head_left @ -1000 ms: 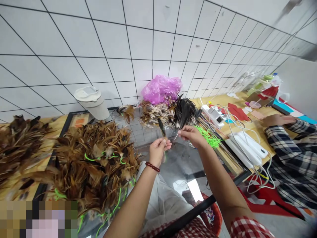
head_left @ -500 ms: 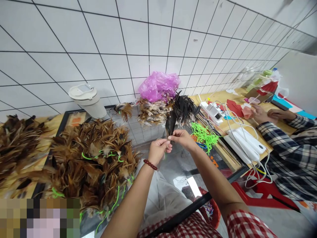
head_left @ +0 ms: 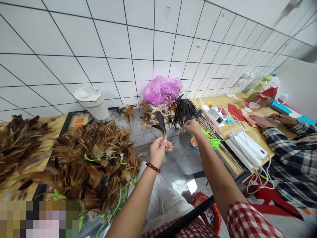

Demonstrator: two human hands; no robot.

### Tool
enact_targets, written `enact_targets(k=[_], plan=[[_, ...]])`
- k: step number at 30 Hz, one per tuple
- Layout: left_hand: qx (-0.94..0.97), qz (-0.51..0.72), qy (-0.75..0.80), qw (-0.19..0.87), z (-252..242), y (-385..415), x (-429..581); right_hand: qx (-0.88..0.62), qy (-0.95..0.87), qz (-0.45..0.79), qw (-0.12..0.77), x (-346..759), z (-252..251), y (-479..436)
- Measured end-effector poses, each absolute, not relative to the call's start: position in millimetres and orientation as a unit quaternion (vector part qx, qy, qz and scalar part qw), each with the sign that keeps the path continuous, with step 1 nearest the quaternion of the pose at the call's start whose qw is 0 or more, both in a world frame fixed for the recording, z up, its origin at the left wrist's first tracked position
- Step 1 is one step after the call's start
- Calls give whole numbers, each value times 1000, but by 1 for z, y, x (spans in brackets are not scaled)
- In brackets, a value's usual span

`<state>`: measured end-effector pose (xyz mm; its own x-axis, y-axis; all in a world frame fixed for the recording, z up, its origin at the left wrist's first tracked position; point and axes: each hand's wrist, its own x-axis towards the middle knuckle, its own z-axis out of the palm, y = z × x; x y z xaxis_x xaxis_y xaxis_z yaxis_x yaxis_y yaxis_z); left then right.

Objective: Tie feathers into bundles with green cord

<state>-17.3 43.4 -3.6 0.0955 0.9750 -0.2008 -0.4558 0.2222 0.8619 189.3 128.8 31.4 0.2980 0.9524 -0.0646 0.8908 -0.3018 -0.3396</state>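
Observation:
My left hand (head_left: 160, 148) pinches a small bunch of dark feathers (head_left: 160, 123) by their quill ends, tips pointing up. A string of dark red beads (head_left: 153, 167) circles that wrist. Over to the right, my right hand (head_left: 192, 127) has its fingers closed at the pale quill ends of a pile of black feathers (head_left: 187, 109); it seems to grip a feather there, its fingertips partly hidden. Mottled brown and cream feathers (head_left: 148, 113) lie beside the black pile, under a pink plastic bag (head_left: 162, 88).
Heaped brown feathers (head_left: 99, 158) with green ties cover the left side. Behind them stands a white lidded cup (head_left: 91, 102). Green cord (head_left: 210, 138), a power strip (head_left: 215, 115) and a white device (head_left: 247, 148) with cables lie right. A co-worker's hands (head_left: 262, 121) handle red pieces.
My right hand has left the left hand and moved right to the black feather pile. My left hand keeps the dark feathers, which now fan apart more visibly.

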Motion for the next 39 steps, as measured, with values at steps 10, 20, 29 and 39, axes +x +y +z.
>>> enact_targets(k=[10,20,29,39], plan=[[291,505,398,709,-1,45,-17,-536,-509,534,410,145,36,55],[337,442,407,725,-3,44,-20,-527,-604,451,391,133,19,58],[327,458,365,742,-2,43,-24,-564,-597,386,421,133,33,50],[290,534,394,689,-3,42,-19,-564,-581,420,410,145,47,22]])
